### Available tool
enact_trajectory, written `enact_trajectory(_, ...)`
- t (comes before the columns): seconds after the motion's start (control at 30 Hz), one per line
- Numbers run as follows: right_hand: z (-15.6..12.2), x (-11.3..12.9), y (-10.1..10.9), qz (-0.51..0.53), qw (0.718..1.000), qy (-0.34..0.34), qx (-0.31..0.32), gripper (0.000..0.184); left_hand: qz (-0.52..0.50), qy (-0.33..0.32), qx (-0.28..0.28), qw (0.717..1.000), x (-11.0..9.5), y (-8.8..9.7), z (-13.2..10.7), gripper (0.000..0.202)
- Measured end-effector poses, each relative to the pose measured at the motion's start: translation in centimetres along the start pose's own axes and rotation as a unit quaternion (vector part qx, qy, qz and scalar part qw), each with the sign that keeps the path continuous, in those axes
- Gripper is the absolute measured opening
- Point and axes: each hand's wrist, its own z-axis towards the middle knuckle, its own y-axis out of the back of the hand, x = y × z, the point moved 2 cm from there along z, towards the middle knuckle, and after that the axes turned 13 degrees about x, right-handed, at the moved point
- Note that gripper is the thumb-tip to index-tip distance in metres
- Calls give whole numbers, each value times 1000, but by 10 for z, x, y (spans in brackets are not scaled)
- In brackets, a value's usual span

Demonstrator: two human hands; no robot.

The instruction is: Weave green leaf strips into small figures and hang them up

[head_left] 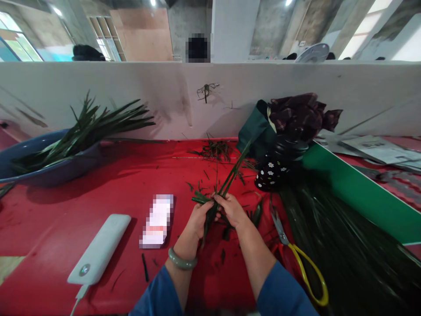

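Both hands meet over the middle of the red table, working on a small bundle of long green leaf strips (234,170). My left hand (199,216) pinches the strips from the left side, a green bangle on its wrist. My right hand (232,210) grips them from the right, thumb on top. The strips reach up and away to the right, and a short folded end sticks out to the left. Darker leaf ends hang below the fingers. Scissors with yellow handles (304,267) lie close to my right forearm.
A blue basin (62,173) of green leaves stands at the left. A white power bank (100,250) and a phone (157,221) lie left of my hands. Dark leaves (342,237) spread at the right beside a green board (362,197). Trimmings (215,150) lie before the low wall (138,87).
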Motion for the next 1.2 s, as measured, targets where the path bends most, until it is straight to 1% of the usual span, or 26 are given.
enact_trajectory(0.07, -1, 1, -1, -8, 1000, -12, 6, 30, 7, 5, 6, 1000, 1, -1, -1, 21)
enact_trajectory(0.13, -2, 1, -1, -10, 1000, -17, -2, 29, 17, 19, 11, 1000, 1, -2, -1, 23)
enact_trajectory(0.23, -2, 3, 1, 1, 1000, -10, 5, 26, 31, 34, 12, 999, 2, -4, -2, 24)
enact_trajectory(0.3, -1, 3, 3, 1, 1000, 3, 13, 23, 41, 25, 1, 999, 2, -3, -2, 23)
enact_trajectory(0.37, 0, 3, 5, -9, 1000, 11, 7, 21, 50, 14, -7, 999, 2, -3, -2, 27)
enact_trajectory(0.47, 1, 1, 7, -21, 1000, 6, -3, 22, 63, 7, -14, 998, 1, -5, -3, 34)
enact_trajectory(0.6, 2, -1, 6, -18, 1000, -11, 4, 23, 87, -2, -34, 996, 0, -7, -2, 37)
enact_trajectory(0.8, 0, -2, 6, -13, 1000, -5, 27, 23, 89, 12, -30, 996, 1, -6, -1, 39)
enact_trajectory(0.93, -1, -1, 5, -19, 999, -8, 36, 28, 66, 21, -24, 997, 4, -3, 0, 36)
enact_trajectory(1.07, 1, -2, 8, -32, 999, -6, 14, 28, 48, 56, 9, 997, 4, -4, -2, 29)
enact_trajectory(1.13, 2, -2, 10, -35, 999, -5, 9, 27, 47, 57, 13, 997, 3, -5, -3, 27)
enact_trajectory(1.2, 2, -3, 10, -32, 999, -9, 12, 28, 47, 44, 8, 998, 3, -5, -3, 26)
